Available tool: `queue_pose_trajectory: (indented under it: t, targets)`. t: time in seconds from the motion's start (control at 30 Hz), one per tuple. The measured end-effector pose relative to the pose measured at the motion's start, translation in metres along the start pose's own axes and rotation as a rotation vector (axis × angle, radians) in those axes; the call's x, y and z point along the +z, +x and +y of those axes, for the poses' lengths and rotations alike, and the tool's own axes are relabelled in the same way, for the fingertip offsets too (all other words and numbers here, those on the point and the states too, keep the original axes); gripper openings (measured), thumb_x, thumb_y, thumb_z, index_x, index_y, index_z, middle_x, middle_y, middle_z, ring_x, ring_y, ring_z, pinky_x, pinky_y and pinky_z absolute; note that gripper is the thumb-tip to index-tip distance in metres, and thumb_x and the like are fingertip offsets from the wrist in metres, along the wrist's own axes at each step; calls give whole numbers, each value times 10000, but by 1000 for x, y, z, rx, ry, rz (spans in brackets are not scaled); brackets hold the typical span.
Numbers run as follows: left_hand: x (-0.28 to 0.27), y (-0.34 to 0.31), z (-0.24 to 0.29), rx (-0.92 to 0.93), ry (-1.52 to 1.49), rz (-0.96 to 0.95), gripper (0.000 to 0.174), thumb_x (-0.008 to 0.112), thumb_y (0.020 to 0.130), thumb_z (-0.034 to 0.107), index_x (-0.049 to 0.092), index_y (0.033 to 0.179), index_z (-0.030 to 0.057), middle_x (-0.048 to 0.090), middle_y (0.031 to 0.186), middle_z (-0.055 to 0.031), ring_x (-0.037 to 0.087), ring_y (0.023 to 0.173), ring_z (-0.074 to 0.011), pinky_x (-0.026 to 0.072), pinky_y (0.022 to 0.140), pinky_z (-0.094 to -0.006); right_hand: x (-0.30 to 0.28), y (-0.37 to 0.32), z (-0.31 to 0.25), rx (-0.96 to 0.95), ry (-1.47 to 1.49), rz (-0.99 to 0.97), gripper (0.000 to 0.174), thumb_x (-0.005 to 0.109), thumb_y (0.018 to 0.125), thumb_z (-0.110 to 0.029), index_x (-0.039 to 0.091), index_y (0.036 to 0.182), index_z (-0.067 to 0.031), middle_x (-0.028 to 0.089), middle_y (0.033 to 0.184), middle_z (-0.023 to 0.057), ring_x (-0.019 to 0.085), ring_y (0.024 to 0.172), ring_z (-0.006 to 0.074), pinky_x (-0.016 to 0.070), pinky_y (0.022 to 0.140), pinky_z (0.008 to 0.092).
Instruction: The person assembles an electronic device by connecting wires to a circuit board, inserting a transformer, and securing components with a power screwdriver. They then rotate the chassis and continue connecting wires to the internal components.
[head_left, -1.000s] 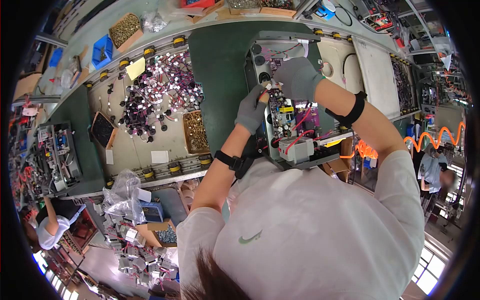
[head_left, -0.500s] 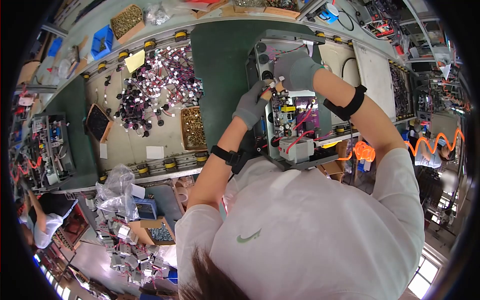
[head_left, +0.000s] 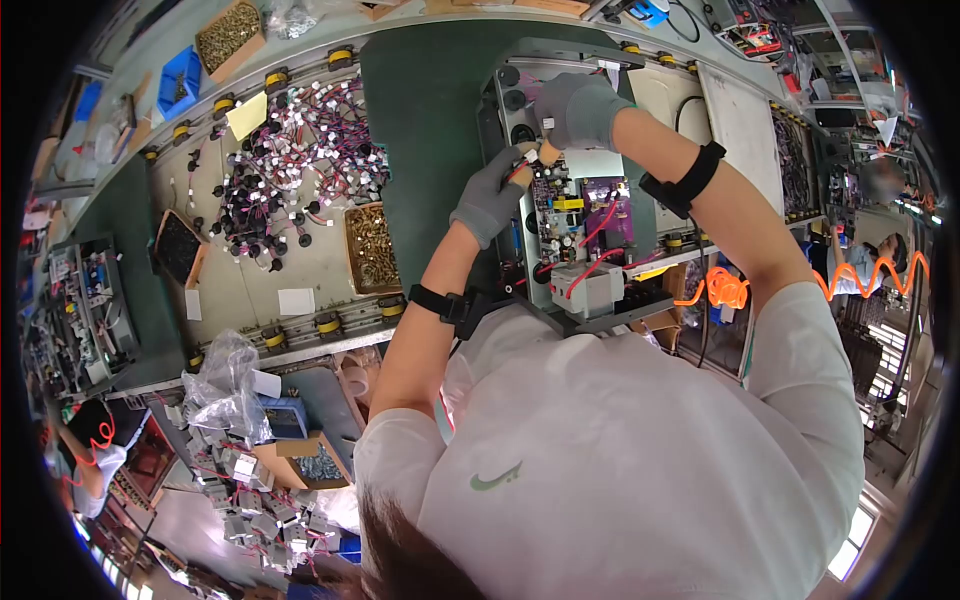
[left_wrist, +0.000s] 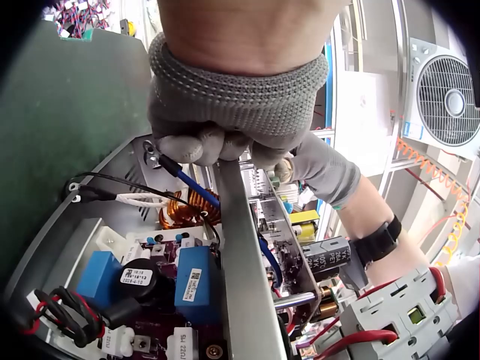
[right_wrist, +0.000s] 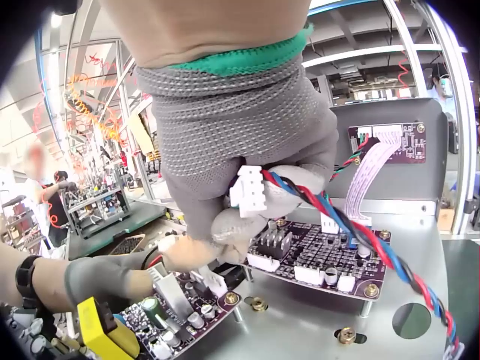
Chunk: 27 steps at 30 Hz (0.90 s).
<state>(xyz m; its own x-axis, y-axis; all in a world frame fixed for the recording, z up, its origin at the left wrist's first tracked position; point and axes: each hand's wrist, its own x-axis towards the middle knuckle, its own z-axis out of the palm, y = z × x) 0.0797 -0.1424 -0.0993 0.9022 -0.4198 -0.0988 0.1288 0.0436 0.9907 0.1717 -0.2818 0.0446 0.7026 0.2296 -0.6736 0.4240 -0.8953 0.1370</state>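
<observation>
An open metal chassis (head_left: pixel 520 290) with circuit boards (right_wrist: pixel 322 259) lies under both gloved hands. The left hand (head_left: pixel 488 200) has its fingers curled at the chassis's inner dividing wall (left_wrist: pixel 244 247), pinching a small white connector (head_left: pixel 530 157) with a red wire. Close against its fingertips is the right hand (head_left: pixel 580 112), bent down over the boards. Between the right hand's curled fingers runs a twisted red, blue and black cable (right_wrist: pixel 360 232), its white plug (right_wrist: pixel 250 190) showing at the knuckles. The exact contact at the fingertips is partly hidden.
Left of the green mat (head_left: pixel 420 110) lie piled wire harnesses (head_left: pixel 300 150) and a box of brass parts (head_left: pixel 371 250). A grey block (head_left: pixel 588 290) with red wires sits at the chassis's near end. Another chassis (head_left: pixel 90 310) stands far left.
The head view has shifted slightly, so the bench and chassis appear a little higher and further left. Both hands stay together over the same part of the chassis, with small finger movements.
</observation>
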Motion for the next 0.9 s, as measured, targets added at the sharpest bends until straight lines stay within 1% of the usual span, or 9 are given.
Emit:
queue_pose_trajectory:
  t: [0.13,0.23,0.43,0.5,0.53,0.67,0.73,0.83,0.9]
  targets:
    - [0,-1,14,-32,212,84,411,601,808,200,513,1200,116,618,833,-129,564,655,-194,462,658,-287,26,-26,7,-66,30,257,201,616,755,-299,660,914,-184,639,876,49,610,868,259,477,718,401]
    - [-1,0,29,-126,243,32,413,606,797,232,523,1189,133,610,817,-128,570,684,-210,462,669,-293,30,-53,14,83,36,191,179,586,797,-294,656,908,-173,639,853,48,609,858,251,470,727,395]
    - [1,1,22,-43,178,17,373,583,805,172,541,1175,150,600,772,-81,534,660,-142,448,647,-274,66,-71,20,56,15,277,112,587,773,-212,666,849,-192,524,928,26,616,783,200,481,707,399]
    - [1,1,23,-39,155,36,368,585,798,142,551,1164,150,582,757,-65,509,648,-124,440,635,-261,80,-61,23,104,-74,399,102,589,758,-102,644,843,-88,599,838,85,644,754,238,507,556,365]
    - [0,0,29,-103,155,4,344,561,833,97,545,1176,74,610,964,-45,533,844,-91,432,784,-241,80,-57,19,120,-57,478,67,584,745,-78,619,795,-51,607,851,87,641,731,244,501,509,369]
    - [1,-1,29,-90,189,10,343,566,840,108,544,1180,72,611,968,-43,535,845,-93,434,787,-242,79,-51,13,145,-55,659,135,581,736,-81,649,851,-97,637,775,64,644,743,244,510,569,383]
    - [2,-1,28,0,183,66,358,582,800,145,557,1157,143,567,742,-50,496,642,-116,435,630,-264,93,-34,26,99,225,862,229,575,724,-86,689,905,-171,641,722,59,636,731,246,509,645,388]
    - [3,0,26,1,169,65,356,580,803,164,555,1158,146,556,722,-54,501,637,-129,433,626,-272,104,-21,31,133,425,836,295,576,722,-104,705,944,-250,651,764,72,622,733,260,495,694,379]
    - [3,-1,23,-9,183,76,356,582,804,174,554,1158,148,551,713,-58,503,634,-134,433,623,-276,105,-22,32,120,489,831,276,567,726,-70,710,925,-197,656,766,85,617,690,266,496,642,358]
